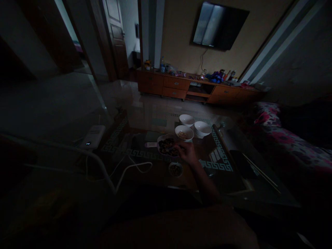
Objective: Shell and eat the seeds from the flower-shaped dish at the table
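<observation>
The room is dim. My right hand [185,152] reaches over the right side of a pale, scallop-edged dish [158,149] that holds dark and lighter small pieces. Its fingers are pinched together at the dish, and what lies between them is too small and dark to make out. Just behind the hand stands a white bowl [184,138] with pale, nut-like pieces in it. Nearer to me sits a small bowl [175,169] with mixed small bits. A brownish shape crosses the bottom of the view, too dark to identify. I cannot see my left hand.
Two more white bowls [186,120] [202,128] stand behind on the glass table [140,176]. A white device [93,136] with lit digits and a white cable [124,171] are at left. Thin sticks [261,173] lie at right, beside a floral-covered seat [287,138].
</observation>
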The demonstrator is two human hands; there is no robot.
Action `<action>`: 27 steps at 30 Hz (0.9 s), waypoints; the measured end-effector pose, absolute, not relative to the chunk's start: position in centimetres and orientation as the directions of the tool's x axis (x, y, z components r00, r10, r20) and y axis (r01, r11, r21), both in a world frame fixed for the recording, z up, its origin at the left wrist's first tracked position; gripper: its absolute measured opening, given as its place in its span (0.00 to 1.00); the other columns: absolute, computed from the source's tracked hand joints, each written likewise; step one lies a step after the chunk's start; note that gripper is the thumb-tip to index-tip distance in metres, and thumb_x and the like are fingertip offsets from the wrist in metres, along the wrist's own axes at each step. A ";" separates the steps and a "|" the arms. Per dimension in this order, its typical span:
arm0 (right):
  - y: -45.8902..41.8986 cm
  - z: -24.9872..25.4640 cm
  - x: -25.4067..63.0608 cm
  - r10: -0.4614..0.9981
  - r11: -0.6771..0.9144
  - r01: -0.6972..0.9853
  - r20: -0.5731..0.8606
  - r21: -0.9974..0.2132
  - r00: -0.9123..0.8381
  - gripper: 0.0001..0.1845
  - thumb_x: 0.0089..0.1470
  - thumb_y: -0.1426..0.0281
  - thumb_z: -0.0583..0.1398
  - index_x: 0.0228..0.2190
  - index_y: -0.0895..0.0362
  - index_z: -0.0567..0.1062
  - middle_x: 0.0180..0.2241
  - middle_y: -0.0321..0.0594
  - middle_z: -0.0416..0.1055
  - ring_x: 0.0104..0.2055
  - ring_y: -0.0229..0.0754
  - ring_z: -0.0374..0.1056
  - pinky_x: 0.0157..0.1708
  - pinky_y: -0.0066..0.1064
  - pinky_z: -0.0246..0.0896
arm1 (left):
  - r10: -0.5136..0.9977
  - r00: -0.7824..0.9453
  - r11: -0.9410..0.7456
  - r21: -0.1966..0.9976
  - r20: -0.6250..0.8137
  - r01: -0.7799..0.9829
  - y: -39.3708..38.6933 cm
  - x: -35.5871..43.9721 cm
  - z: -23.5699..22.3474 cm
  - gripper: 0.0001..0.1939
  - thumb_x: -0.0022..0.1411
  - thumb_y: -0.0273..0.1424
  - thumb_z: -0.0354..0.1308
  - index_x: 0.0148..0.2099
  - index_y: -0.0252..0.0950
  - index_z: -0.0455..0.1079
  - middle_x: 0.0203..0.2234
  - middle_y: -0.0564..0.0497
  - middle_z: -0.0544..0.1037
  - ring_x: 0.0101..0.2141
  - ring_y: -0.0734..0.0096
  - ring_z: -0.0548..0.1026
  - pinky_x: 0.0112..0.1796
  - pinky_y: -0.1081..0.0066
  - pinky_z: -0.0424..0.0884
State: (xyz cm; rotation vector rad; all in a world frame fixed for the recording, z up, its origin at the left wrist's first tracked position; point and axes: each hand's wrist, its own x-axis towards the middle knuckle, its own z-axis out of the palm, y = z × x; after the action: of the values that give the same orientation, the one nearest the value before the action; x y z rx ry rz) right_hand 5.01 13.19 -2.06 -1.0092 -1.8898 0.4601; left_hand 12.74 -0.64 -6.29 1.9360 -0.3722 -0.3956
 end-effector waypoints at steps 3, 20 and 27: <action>13.2 -2.1 5.0 0.794 0.604 0.460 0.541 -0.651 -0.277 0.18 0.67 0.56 0.60 0.35 0.53 0.85 0.36 0.43 0.84 0.36 0.47 0.80 0.37 0.34 0.73 | -0.431 0.890 -0.423 0.905 -0.148 -0.054 -1.4 13.2 -6.6 0.04 0.51 0.23 0.63 0.26 0.36 0.74 0.34 0.50 0.81 0.44 0.60 0.82 0.46 0.66 0.78; 13.2 -2.0 5.1 0.814 0.571 0.481 0.533 -0.665 -0.230 0.19 0.66 0.56 0.59 0.36 0.53 0.85 0.36 0.44 0.84 0.37 0.48 0.80 0.38 0.36 0.74 | -0.432 0.897 -0.341 0.938 -0.091 -0.069 -0.8 12.5 -7.2 0.07 0.54 0.20 0.65 0.35 0.34 0.75 0.43 0.47 0.83 0.50 0.61 0.80 0.53 0.58 0.78; 13.5 -2.3 4.6 0.877 0.452 0.504 0.470 -0.736 -0.101 0.24 0.64 0.49 0.59 0.35 0.55 0.84 0.33 0.45 0.83 0.34 0.48 0.78 0.36 0.35 0.72 | -0.305 0.952 -0.317 0.946 -0.031 -0.071 -2.4 10.8 -7.9 0.09 0.48 0.20 0.54 0.25 0.39 0.70 0.38 0.50 0.83 0.52 0.62 0.81 0.49 0.68 0.76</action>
State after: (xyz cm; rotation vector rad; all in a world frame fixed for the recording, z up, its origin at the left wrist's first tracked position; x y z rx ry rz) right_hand 4.62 13.55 -2.28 -1.1868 -1.7546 0.4936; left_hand 10.79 -2.35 -7.94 1.8871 -0.2733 -0.2392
